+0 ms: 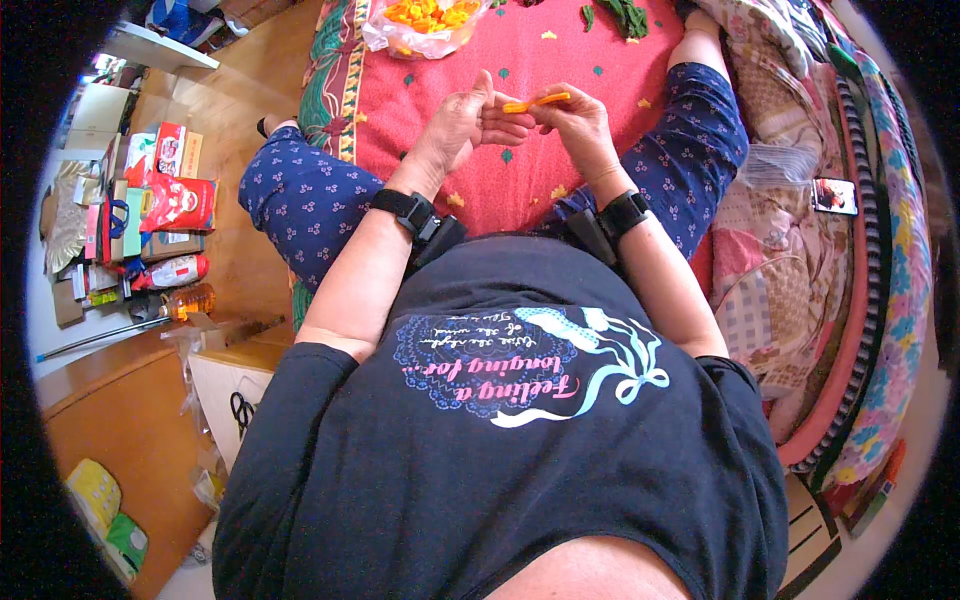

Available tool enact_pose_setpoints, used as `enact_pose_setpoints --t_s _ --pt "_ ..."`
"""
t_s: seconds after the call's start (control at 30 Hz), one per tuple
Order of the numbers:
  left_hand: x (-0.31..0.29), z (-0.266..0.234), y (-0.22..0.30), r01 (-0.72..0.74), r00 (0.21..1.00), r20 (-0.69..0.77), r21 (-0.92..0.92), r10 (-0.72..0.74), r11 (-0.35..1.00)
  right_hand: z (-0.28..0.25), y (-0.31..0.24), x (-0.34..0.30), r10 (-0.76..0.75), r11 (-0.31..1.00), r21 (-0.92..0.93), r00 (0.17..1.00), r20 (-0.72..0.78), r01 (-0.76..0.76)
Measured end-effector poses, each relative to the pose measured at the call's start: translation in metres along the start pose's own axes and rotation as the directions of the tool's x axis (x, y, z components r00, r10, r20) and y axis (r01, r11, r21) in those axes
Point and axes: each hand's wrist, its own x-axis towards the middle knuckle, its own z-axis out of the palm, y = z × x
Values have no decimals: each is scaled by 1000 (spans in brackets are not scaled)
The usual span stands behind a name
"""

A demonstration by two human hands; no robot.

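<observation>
Over the red patterned bedspread, my right hand pinches a thin orange strip between thumb and fingertips. The strip points left, and its thicker end lies by the fingertips of my left hand. That hand is turned palm up, with its fingers stretched out and the thumb raised. Whether the strip rests on those fingers or just passes above them, I cannot tell. Beyond my hands sits a clear plastic bag filled with similar orange pieces. Dark green leaf-like pieces lie at the far right of the bedspread.
My legs in blue patterned trousers flank the work area. To the right are rumpled patchwork bedding and a phone. Packages, including a red bag, and a bottle of yellow liquid stand on the left.
</observation>
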Motion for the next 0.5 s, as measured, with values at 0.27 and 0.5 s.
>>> enact_pose_setpoints --t_s 0.27,0.5 --pt "2 -3 -6 -5 1000 -20 282 11 959 0 -3 -3 -27 998 -53 999 25 28" --pt "4 -5 -9 -43 994 -79 318 71 947 0 -7 -4 -40 973 -227 998 50 51"
